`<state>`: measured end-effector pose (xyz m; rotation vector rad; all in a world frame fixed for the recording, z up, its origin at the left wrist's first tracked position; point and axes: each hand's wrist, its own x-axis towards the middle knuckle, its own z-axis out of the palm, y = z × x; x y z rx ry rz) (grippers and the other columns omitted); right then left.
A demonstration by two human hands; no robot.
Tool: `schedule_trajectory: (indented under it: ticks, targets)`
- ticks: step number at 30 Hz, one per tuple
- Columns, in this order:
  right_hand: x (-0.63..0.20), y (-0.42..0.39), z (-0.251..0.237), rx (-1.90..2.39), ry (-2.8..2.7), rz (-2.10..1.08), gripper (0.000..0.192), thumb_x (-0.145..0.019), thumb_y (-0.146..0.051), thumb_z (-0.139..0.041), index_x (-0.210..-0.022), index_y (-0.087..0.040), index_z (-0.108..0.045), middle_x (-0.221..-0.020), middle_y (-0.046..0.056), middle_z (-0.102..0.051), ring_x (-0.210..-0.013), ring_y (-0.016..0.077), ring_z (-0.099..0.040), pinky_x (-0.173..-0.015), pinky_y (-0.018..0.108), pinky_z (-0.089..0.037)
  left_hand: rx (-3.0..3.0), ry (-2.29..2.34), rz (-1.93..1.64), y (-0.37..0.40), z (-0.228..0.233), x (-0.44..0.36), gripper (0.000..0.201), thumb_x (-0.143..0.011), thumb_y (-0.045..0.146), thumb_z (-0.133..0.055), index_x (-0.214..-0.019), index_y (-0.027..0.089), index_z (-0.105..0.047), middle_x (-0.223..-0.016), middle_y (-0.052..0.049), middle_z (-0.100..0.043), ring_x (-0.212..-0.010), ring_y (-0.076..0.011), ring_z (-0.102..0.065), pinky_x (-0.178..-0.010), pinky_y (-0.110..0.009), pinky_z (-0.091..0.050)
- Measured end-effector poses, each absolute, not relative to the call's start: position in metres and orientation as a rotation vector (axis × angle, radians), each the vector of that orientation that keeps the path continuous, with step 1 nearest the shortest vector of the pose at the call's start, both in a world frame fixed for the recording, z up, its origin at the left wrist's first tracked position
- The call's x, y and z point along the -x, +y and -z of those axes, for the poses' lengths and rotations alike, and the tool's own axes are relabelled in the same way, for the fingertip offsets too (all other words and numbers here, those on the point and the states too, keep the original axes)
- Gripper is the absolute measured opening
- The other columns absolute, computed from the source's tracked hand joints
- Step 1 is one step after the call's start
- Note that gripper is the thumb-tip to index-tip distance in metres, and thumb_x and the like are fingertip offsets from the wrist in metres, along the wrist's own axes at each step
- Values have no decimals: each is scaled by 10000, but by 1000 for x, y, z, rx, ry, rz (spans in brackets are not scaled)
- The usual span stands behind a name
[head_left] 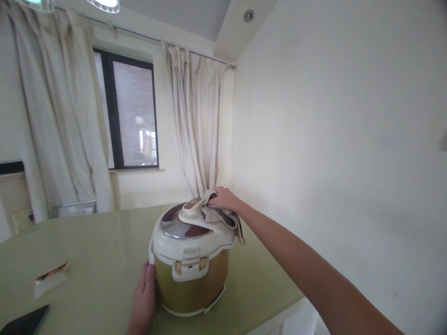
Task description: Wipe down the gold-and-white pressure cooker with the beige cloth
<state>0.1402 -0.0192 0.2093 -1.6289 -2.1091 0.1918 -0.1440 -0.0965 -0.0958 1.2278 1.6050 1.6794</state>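
Left hand (144, 295) fingers together, flat against pressure cooker (190, 260) side, near table (87, 242) front edge. Right hand (223, 199) fingers clamped on cloth (223, 217) atop lid. I judge risk: hard push slides cooker off edge.

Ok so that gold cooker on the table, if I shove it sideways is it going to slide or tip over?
The cooker is squat with a wide base, so it would more likely slide than tip. The table looks glossy, which probably eases sliding. The left hand braces its side while the right hand presses a cloth on the lid, suggesting it shifts.
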Motion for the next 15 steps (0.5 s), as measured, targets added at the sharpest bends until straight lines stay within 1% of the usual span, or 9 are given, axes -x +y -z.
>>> schedule_trajectory:
  ticks: [3,5,7,10,12,15]
  targets:
    - [-135,-7,-209,1719,-2102,-178,517,-753,-478,-780,-1190,-207,-727,-1211,141,-765,-1097,346,-720,-832,360,-536,-1157,1592,-1654,-97,94,142,856,-931,789,-370,-1446,136,-572,-1575,-172,-557,-1541,-322,-424,-1314,-490,-268]
    - [-135,-1,-206,1725,-2078,-182,528,-757,-496,-778,-1194,-205,-721,-1215,147,-763,-1103,350,-718,-842,372,-538,-1141,1575,-1652,-98,91,141,867,-931,790,-369,-1471,137,-551,-1581,-167,-554,-1536,-314,-433,-1314,-478,-276]
    - [-138,3,-201,1671,-2043,-218,489,-756,-500,-786,-1155,-223,-733,-1164,113,-778,-1091,333,-721,-858,369,-536,-1138,1571,-1647,-100,88,139,866,-932,785,-371,-1483,139,-541,-1575,-164,-561,-1533,-313,-439,-1314,-478,-282]
    - [-145,6,-192,1568,-2005,-273,377,-777,-451,-784,-1088,-240,-754,-1077,63,-793,-1066,300,-727,-886,358,-533,-1131,1585,-1638,-101,85,138,876,-929,781,-368,-1477,120,-541,-1576,-175,-557,-1541,-323,-424,-1316,-485,-280]
    - [-150,7,-188,1536,-1997,-281,324,-812,-411,-759,-1088,-241,-755,-1092,52,-794,-1086,286,-724,-907,355,-532,-1136,1597,-1642,-101,84,138,871,-926,778,-367,-1462,117,-553,-1560,-176,-572,-1533,-330,-436,-1310,-490,-297]
    - [-156,7,-180,1484,-1973,-294,295,-852,-373,-733,-1118,-246,-748,-1149,45,-791,-1130,269,-715,-952,359,-526,-1157,1585,-1652,-102,84,138,818,-931,771,-372,-1432,162,-588,-1515,-147,-621,-1500,-325,-485,-1295,-496,-333]
